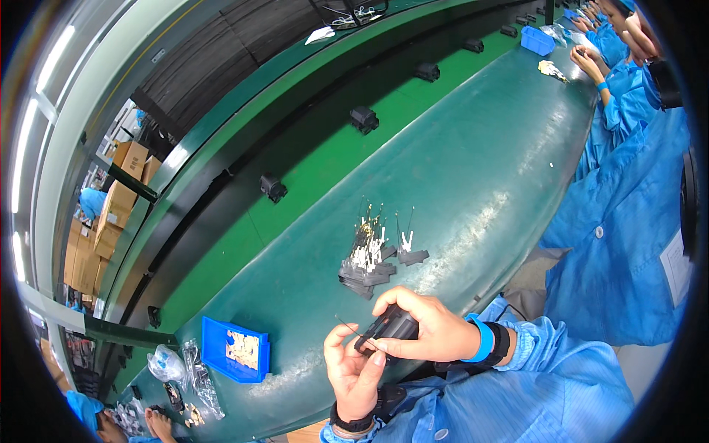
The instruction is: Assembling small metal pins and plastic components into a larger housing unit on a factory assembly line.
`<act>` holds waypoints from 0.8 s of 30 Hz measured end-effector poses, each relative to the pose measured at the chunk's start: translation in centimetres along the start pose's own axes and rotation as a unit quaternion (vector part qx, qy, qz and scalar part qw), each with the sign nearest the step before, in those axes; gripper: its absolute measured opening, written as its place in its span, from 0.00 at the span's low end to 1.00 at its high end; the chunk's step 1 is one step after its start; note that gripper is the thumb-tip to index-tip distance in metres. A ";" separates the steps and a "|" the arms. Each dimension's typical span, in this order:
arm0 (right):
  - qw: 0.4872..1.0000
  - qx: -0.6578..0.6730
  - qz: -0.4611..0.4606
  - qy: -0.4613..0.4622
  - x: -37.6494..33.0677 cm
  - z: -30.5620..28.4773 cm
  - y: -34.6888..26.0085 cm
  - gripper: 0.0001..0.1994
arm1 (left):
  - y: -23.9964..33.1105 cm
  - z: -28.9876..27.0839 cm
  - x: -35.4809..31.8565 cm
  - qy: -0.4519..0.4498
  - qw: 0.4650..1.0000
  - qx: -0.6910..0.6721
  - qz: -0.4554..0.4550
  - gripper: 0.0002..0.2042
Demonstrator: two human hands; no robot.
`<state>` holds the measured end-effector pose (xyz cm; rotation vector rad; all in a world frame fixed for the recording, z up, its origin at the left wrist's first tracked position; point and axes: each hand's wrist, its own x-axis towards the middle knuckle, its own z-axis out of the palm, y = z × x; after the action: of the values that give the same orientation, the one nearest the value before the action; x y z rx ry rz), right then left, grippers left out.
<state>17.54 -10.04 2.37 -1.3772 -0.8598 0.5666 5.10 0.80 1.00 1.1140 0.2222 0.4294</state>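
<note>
My right hand point(432, 328) is wrapped round a black plastic housing point(395, 326), holding it tilted above the near edge of the green table. My left hand point(354, 376) is at the housing's left end, its thumb and fingers closed on a thin black wire point(347, 325) that sticks up between them. What lies under the fingertips is hidden. Beyond my hands rests a pile of flat black parts with white pieces and thin wires point(363, 258). One or two similar black parts point(412, 255) lie just right of that pile.
A blue tray point(214, 347) of small tan pieces stands at left, beside clear plastic bags point(168, 365). Black housings point(363, 119) sit spaced along the green belt point(317, 159) behind the table. Co-workers in blue point(620, 192) sit along the right; another person point(96, 413) is at lower left.
</note>
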 end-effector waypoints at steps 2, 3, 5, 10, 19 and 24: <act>1.000 0.001 -0.013 -0.010 0.0 -0.1 0.2 0.21 | -0.1 0.0 0.0 0.002 1.000 0.008 0.012 0.26; 0.999 0.015 -0.031 -0.016 0.0 -0.1 0.4 0.21 | -0.2 -0.1 0.1 0.008 1.000 0.006 0.018 0.26; 0.998 0.028 -0.050 -0.022 -0.1 -0.2 0.5 0.22 | 1.1 0.8 0.9 0.018 0.999 -0.039 0.017 0.25; 0.993 0.109 0.010 -0.036 -0.2 -0.3 0.5 0.22 | 0.9 0.7 1.2 0.016 0.997 -0.071 -0.017 0.25; 0.999 0.038 -0.023 -0.028 0.1 -0.3 0.4 0.22 | -0.7 -0.4 1.3 0.011 0.999 -0.053 0.004 0.28; 0.997 0.068 -0.019 -0.018 -0.2 -0.1 0.6 0.22 | -0.8 -0.2 1.2 0.021 1.000 -0.009 0.019 0.26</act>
<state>17.60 -10.12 1.72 -1.2278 -0.8591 0.6098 6.25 1.22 0.22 1.0930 0.2332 0.4879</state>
